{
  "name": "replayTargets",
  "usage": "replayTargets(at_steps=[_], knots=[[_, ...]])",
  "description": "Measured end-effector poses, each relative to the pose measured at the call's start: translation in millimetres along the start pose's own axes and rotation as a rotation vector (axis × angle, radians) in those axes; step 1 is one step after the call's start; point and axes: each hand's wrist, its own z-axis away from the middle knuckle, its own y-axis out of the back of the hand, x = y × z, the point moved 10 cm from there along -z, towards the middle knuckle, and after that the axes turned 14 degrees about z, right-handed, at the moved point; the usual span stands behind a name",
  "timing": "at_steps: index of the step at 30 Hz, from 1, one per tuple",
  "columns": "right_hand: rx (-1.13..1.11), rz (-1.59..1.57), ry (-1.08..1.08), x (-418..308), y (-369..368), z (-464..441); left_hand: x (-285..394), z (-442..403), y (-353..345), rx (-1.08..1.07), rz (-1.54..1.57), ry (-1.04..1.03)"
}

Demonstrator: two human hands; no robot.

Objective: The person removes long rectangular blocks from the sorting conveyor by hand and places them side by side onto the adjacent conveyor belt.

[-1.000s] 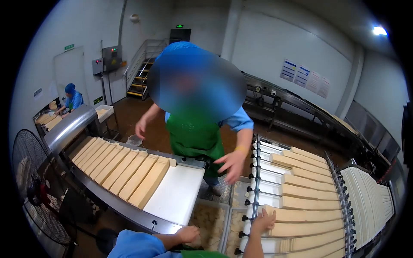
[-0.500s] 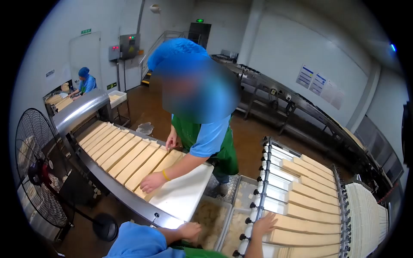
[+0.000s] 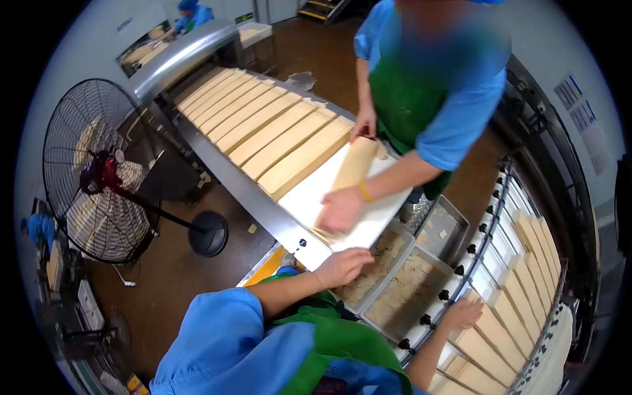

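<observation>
My left hand (image 3: 345, 266) hovers by the near corner of the white board (image 3: 385, 212), fingers loosely bent and holding nothing visible. Over on the right rack, my right hand (image 3: 463, 315) rests with outstretched fingers at the near end of a long pale slab (image 3: 490, 339) that looks like layered dough sheets. More such slabs (image 3: 517, 306) lie side by side there. Across from me, a co-worker's hands (image 3: 342, 209) hold a similar slab (image 3: 355, 164) on the white board. Further slabs (image 3: 280, 135) line the left conveyor.
Trays of pale scraps (image 3: 408, 283) stand between conveyor and rack. A large black fan (image 3: 99, 171) with a round base (image 3: 208, 234) is on the left floor. Black knobs (image 3: 444, 294) line the rack's edge. Another person (image 3: 194, 16) works at the back.
My view has swung down and left. The co-worker has shifted the last slab away from the row onto the white board. My right hand stays at the slab ends on the rack.
</observation>
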Motion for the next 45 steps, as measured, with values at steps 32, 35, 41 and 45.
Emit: replayTargets(at_steps=[32,35,41,45], knots=[[-0.287,-0.470,0.837,-593,152,153,-172,34,247,0.138,-0.557,0.854],[-0.395,-0.421,0.857,-639,161,139,-176,34,239,0.095,-0.615,0.757],[-0.635,-0.325,0.825,-651,148,133,-194,40,219,-0.079,-0.677,0.755],[-0.757,-0.347,0.694,-602,147,104,-188,35,214,0.010,-0.466,0.801]])
